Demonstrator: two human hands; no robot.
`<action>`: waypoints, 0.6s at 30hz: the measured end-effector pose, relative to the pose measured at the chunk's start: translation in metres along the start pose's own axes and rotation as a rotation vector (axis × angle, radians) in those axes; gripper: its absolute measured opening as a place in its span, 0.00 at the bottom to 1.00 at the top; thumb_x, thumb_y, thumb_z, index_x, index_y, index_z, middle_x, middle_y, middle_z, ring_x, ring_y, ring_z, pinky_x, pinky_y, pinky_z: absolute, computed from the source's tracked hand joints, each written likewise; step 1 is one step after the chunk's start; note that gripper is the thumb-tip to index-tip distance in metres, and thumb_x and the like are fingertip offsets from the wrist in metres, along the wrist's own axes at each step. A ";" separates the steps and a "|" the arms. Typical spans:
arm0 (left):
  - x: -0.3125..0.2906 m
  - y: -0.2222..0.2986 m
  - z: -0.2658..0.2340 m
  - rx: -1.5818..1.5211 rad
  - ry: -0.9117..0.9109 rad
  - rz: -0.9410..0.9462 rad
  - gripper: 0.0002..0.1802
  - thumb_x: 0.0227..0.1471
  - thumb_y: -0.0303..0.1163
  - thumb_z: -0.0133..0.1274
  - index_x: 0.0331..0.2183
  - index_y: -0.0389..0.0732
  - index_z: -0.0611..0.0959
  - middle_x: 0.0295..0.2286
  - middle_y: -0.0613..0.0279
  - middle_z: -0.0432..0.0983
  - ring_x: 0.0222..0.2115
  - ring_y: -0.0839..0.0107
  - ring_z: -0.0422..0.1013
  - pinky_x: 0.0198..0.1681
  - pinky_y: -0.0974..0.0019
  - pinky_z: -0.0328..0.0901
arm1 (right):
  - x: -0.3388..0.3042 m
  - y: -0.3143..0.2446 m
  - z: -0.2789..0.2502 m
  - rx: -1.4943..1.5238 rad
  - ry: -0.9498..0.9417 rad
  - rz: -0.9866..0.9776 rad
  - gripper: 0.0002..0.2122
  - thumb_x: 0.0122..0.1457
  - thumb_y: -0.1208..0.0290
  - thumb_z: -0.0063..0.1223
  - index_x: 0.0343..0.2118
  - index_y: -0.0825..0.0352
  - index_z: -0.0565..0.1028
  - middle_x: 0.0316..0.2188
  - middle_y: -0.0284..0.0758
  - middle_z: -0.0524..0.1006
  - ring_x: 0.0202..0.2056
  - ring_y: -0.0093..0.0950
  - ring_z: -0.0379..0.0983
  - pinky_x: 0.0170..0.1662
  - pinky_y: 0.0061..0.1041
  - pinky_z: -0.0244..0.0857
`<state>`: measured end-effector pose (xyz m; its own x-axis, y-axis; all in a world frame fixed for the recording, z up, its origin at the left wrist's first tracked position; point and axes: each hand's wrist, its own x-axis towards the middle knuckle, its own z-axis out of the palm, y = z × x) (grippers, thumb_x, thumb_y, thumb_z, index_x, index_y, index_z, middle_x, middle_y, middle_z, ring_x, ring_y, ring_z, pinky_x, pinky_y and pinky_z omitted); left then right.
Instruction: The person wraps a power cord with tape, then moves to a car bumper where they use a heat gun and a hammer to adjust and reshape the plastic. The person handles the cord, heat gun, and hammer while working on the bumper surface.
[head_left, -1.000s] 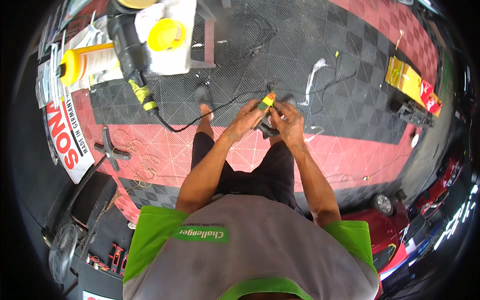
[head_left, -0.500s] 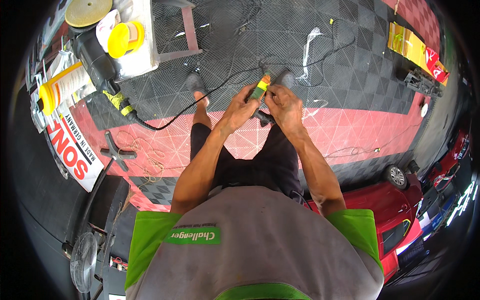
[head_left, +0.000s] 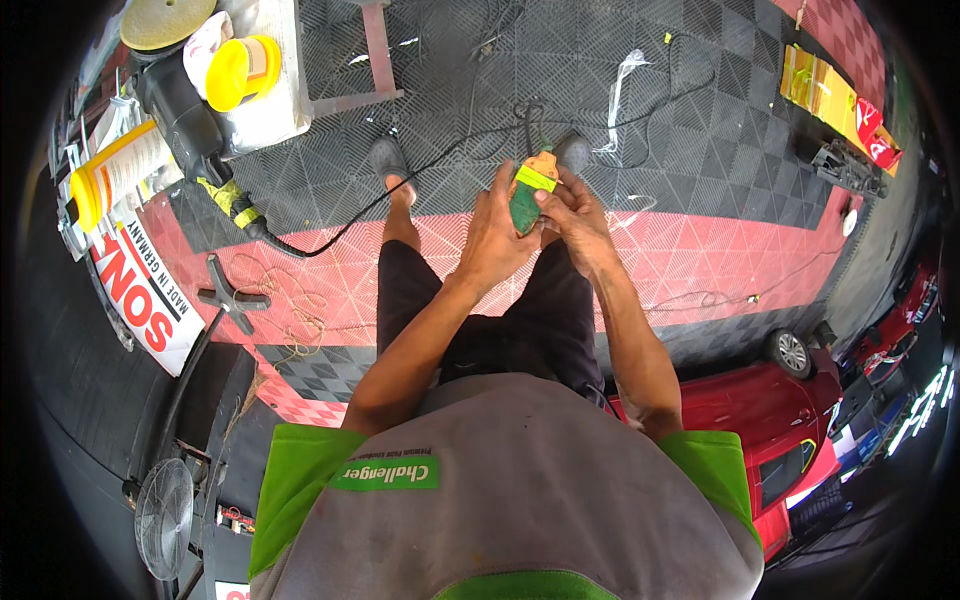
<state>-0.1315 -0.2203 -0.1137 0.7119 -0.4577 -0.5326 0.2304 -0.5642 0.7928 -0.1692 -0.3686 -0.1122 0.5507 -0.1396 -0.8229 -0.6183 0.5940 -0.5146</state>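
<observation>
The left hand (head_left: 490, 243) is closed around the left side of a green-and-orange block (head_left: 525, 208) with a yellow band, held above the tiled floor (head_left: 690, 250); the right hand (head_left: 580, 225) grips its right side, thumb on the green face. A polisher (head_left: 180, 115) lies at upper left beside a yellow-lidded tub (head_left: 243, 72).

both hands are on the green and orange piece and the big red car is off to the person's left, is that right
Not quite: the head view shows the big red car off to the person's right. The left hand and right hand are indeed both on the green and orange piece.
</observation>
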 end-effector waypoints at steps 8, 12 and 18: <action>-0.025 -0.002 0.007 0.030 -0.076 0.155 0.47 0.45 0.28 0.64 0.62 0.32 0.59 0.53 0.41 0.65 0.53 0.47 0.64 0.56 0.52 0.63 | 0.022 0.039 -0.017 0.357 -0.024 0.183 0.20 0.63 0.67 0.38 0.56 0.69 0.67 0.46 0.36 0.74 0.48 0.30 0.70 0.54 0.32 0.66; -0.034 0.005 0.016 0.041 -0.050 0.383 0.29 0.46 0.23 0.61 0.53 0.34 0.75 0.47 0.50 0.74 0.50 0.55 0.70 0.54 0.54 0.64 | 0.036 0.057 -0.038 0.445 -0.035 0.290 0.20 0.66 0.56 0.36 0.48 0.67 0.72 0.39 0.35 0.76 0.36 0.29 0.73 0.40 0.32 0.72; -0.028 0.004 0.005 0.007 0.136 0.499 0.17 0.46 0.20 0.60 0.42 0.38 0.82 0.38 0.56 0.79 0.45 0.59 0.73 0.46 0.58 0.68 | 0.038 0.056 -0.036 0.503 0.013 0.259 0.26 0.67 0.44 0.38 0.52 0.64 0.71 0.45 0.34 0.77 0.29 0.27 0.74 0.32 0.26 0.73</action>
<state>-0.1544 -0.2134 -0.0969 0.8140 -0.5791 -0.0460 -0.1638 -0.3048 0.9382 -0.2031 -0.3688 -0.1812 0.4079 0.0534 -0.9114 -0.3870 0.9143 -0.1196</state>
